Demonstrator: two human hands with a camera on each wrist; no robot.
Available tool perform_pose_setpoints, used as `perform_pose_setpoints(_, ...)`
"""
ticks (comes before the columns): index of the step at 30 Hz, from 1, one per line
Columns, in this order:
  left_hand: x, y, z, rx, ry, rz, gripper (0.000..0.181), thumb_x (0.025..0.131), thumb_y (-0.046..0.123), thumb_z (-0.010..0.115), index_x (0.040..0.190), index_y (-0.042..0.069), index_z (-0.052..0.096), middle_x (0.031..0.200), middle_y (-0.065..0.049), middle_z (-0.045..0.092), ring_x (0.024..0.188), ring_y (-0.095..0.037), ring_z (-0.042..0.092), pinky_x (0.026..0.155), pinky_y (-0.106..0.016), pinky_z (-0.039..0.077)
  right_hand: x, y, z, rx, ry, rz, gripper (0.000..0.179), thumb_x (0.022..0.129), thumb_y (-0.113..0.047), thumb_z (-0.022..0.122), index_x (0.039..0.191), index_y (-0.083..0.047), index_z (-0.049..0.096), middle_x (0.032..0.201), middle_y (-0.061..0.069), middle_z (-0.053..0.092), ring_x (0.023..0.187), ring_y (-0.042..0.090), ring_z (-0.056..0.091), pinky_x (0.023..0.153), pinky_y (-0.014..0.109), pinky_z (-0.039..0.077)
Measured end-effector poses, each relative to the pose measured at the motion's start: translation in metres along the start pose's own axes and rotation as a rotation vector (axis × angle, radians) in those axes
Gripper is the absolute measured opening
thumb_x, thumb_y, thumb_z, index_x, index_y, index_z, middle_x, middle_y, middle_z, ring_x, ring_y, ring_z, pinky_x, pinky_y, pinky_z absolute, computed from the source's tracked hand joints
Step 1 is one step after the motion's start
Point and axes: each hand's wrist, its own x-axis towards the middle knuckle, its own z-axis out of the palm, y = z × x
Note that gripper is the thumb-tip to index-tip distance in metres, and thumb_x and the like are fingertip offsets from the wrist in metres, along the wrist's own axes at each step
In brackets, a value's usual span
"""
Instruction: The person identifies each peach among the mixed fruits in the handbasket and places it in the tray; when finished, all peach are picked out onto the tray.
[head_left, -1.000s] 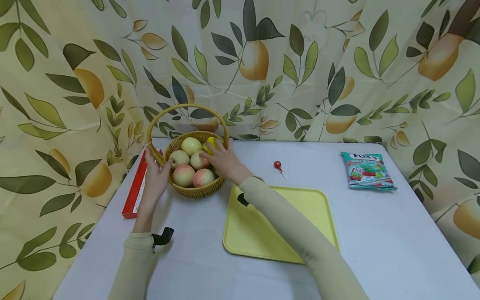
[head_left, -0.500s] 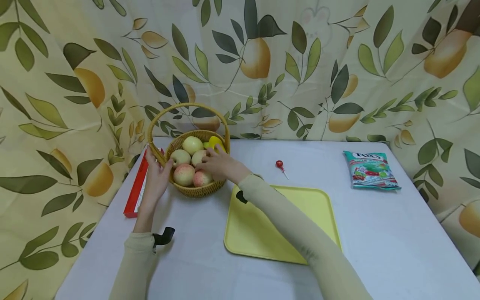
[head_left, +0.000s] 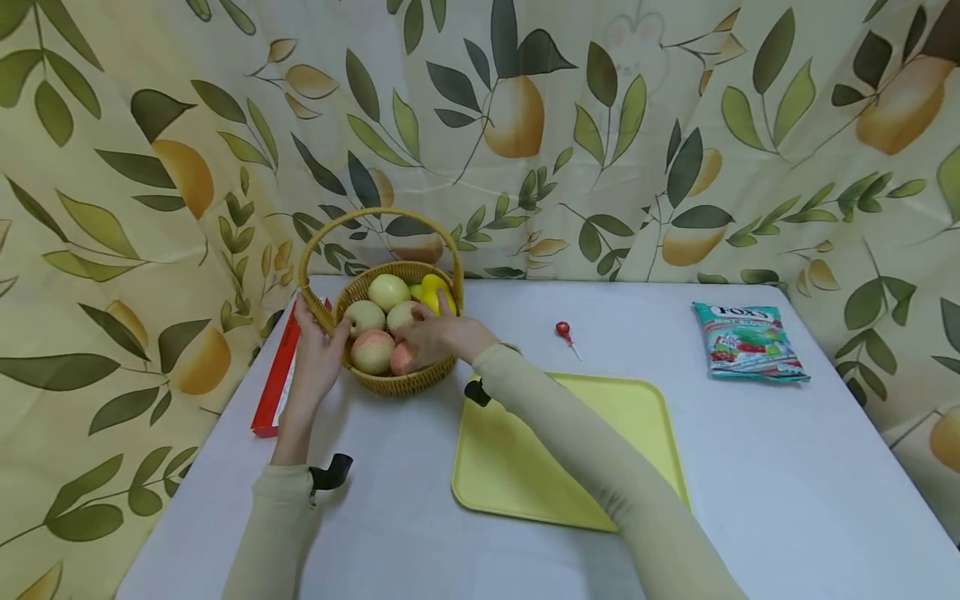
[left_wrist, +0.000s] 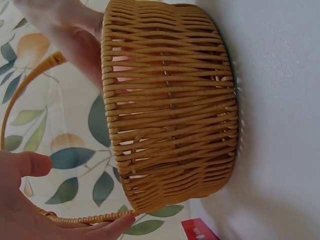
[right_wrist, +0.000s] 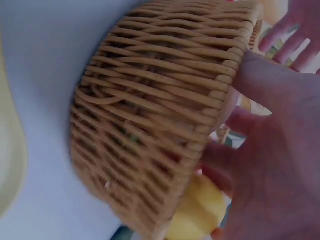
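One basket (head_left: 396, 386), tray (head_left: 521, 467), lollipop (head_left: 563, 330), bag (head_left: 750, 343)

Head view above, wrist views beside basket (left_wrist: 172, 112)

Head view: soft, even, slightly dim light, with faint shadows on the pale tablecloth (head_left: 390, 517) at five and seven o'clock. Left wrist view: the weave of the basket (left_wrist: 170, 100) looks crisp, soft shadow at four o'clock. Right wrist view: dim, hazy; tray (right_wrist: 9, 145) blurred at nine o'clock.
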Motion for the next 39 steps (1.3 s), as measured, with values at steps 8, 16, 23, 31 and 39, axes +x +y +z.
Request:
perform_pose_setpoints(8,-0.001,0.000,0.002,-0.003,-0.022,-0.034,0.091,0.106,0.023,0.052,0.163,0.015,-0.019,0.173,-0.017,0.006,0.158,-0.033,0.020,0.126,-0.058,0.026,-0.002,0.005,0.007,-0.048,0.134,-0.017,0.058,0.096,-0.049,0.066,0.147,-0.030,0.047,0.152,0.009,0.053,0.149,0.031,0.031,0.127,0.066,0.004)
perform_pose_setpoints(16,0.001,-0.001,0.000,0.019,-0.013,-0.021,0.092,0.106,0.026,0.052,0.163,0.014,-0.018,0.172,-0.018,0.009,0.157,-0.033,0.021,0.127,-0.056,0.025,-0.032,0.014,0.006,0.207,0.452,-0.123,0.067,0.089,-0.033,0.072,0.150,-0.026,0.047,0.147,0.013,0.044,0.123,0.024,0.054,0.106,0.044,0.050)
perform_pose_setpoints(23,0.000,-0.004,-0.001,0.023,-0.001,-0.023,0.092,0.105,0.025,0.053,0.163,0.013,-0.018,0.172,-0.019,0.009,0.157,-0.034,0.022,0.128,-0.056,0.024,-0.072,0.023,0.023,0.270,0.578,-0.167,0.066,0.092,-0.031,0.068,0.152,-0.019,0.044,0.152,0.010,0.043,0.138,0.027,0.046,0.115,0.046,0.046)
perform_pose_setpoints(31,0.000,-0.002,-0.002,0.019,0.000,-0.010,0.090,0.106,0.022,0.051,0.163,0.014,-0.018,0.174,-0.015,-0.002,0.159,-0.033,0.016,0.129,-0.056,0.020,-0.125,0.041,0.049,0.328,0.620,-0.169,0.051,0.092,-0.035,0.066,0.142,-0.027,0.056,0.144,0.001,0.052,0.128,0.023,0.048,0.103,0.045,0.050)
perform_pose_setpoints(39,0.001,-0.001,-0.002,0.020,-0.007,-0.014,0.091,0.106,0.023,0.052,0.163,0.017,-0.018,0.174,-0.014,0.001,0.158,-0.034,0.019,0.128,-0.058,0.021,-0.159,0.059,0.076,0.512,0.544,-0.128,0.031,0.109,-0.038,0.046,0.137,-0.042,0.059,0.144,-0.002,0.048,0.133,0.019,0.048,0.110,0.052,0.044)
